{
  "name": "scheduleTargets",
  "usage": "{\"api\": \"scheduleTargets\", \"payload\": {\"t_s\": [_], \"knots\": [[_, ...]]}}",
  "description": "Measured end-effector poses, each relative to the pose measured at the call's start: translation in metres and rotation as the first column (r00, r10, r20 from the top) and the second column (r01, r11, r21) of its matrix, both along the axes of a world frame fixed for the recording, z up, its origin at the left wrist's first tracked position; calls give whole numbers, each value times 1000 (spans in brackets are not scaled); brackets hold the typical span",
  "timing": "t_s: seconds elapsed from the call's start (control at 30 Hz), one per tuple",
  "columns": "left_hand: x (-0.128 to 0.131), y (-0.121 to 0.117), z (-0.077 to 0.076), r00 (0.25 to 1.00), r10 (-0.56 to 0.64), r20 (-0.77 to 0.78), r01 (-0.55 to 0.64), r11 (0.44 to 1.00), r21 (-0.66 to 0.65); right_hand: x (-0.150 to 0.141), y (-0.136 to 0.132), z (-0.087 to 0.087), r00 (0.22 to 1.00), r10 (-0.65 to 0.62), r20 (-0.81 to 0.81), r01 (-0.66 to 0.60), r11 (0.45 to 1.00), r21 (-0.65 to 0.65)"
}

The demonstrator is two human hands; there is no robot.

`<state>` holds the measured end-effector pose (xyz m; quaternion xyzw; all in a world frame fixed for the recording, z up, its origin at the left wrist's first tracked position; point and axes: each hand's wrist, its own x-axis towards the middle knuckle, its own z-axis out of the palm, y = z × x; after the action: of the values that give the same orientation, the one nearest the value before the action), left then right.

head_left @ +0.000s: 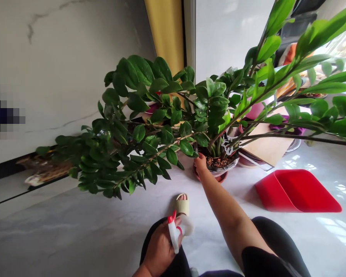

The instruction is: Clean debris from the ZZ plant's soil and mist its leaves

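While your left hand [161, 246] is wrapped around the upper part of a trigger spray bottle [187, 226], your right hand [201, 163] reaches forward to the near-left edge of a potted ZZ plant [210, 105]. Your left fingers are closed about the bottle's neck, below its white head with the red tip, a grip that presumably lets the trigger be squeezed; whether a finger is pressing it, you cannot tell from this view. The bottle is held in front of your left knee, short of the leaves, perhaps to leave room for the spreading stems.

Your right hand touches the pot [228, 167] at its rim, most likely to steady it, but its fingertips are hidden, so you cannot tell how firmly they clamp. Just to the right of that hand, brown chips [217, 162] cover the soil, and under the pot lies a reddish saucer [222, 178], probably meant to catch water. The plant's stems fan out beyond your right hand, dark leaves leaning left and paler ones rising right, towards the brighter side.

Right of your right hand, well apart from it, a red bin [272, 194] is on the floor [75, 234]. Just beyond your left hand is a pale sandal [182, 207] on your foot.
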<state>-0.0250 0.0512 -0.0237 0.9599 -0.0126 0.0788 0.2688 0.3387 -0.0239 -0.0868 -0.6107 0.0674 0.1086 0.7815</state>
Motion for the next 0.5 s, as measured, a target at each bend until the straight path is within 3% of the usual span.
{"api": "scheduleTargets", "payload": {"t_s": [0.2, 0.5], "knots": [[-2, 2, -2, 1000, 19, -1, -19, 1000, 6, -10, 14, 7, 995, -15, -94, 31, 983, 180], [-6, 7, 3, 1000, 26, 0, -26, 999, 29, -16, 21, 24, 986, -4, -169, 60, 944, 326]]}}
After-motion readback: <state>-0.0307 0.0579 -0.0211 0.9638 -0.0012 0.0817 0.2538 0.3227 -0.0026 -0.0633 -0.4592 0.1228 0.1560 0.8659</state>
